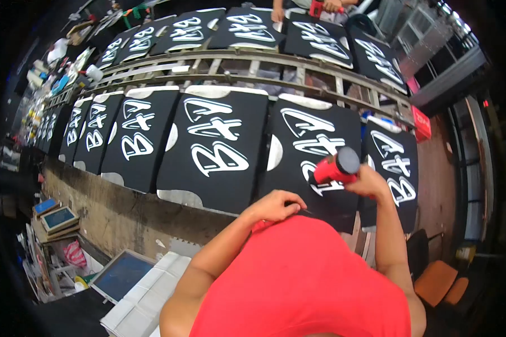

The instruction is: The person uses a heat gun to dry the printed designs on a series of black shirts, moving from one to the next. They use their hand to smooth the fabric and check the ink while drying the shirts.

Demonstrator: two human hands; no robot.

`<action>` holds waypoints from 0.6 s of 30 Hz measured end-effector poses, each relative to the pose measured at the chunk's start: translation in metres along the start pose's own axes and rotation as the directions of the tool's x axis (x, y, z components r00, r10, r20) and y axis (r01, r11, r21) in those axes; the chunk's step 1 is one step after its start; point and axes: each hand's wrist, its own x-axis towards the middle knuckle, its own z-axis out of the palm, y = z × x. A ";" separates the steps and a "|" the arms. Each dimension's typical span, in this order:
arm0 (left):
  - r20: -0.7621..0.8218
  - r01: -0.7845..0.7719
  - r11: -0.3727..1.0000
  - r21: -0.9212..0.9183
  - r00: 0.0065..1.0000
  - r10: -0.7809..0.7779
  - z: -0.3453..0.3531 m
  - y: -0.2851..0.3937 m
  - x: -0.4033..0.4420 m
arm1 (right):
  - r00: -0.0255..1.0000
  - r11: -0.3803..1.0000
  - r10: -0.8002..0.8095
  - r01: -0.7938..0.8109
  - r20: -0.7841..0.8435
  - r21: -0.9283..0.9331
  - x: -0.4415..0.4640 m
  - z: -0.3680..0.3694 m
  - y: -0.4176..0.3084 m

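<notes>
My right hand is wrapped round a red heat gun with a dark grey round end. The heat gun is over a black fabric panel, hiding part of its white "BAD"-like lettering. My left hand is at the near edge of that panel, fingers curled and thumb close to the forefinger. What lies between those fingertips is too small to make out. To the left lies another black panel with the same lettering, and one more panel lies on the right.
Several printed black panels line the table leftwards. A metal rail frame separates them from a far row, where another person's hand holds a red tool. Framed screens and a white box stand lower left; a red box stands right.
</notes>
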 end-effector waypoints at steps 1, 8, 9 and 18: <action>0.022 0.099 0.995 -0.022 0.995 -0.098 -0.002 0.012 -0.002 | 0.991 0.991 -0.104 0.095 -0.089 -0.097 0.015 0.007 0.009; 0.065 0.271 0.958 -0.092 0.962 -0.266 -0.004 0.034 -0.006 | 0.981 0.992 -0.060 0.039 -0.184 -0.119 0.046 -0.016 0.018; 0.055 0.285 0.954 -0.091 0.958 -0.281 -0.004 0.029 -0.008 | 0.980 0.993 -0.045 0.023 -0.193 -0.117 0.038 -0.019 0.017; 0.154 0.496 0.866 -0.062 0.862 -0.483 -0.004 0.046 0.011 | 0.931 0.964 0.175 -0.229 -0.321 -0.137 -0.015 -0.043 0.077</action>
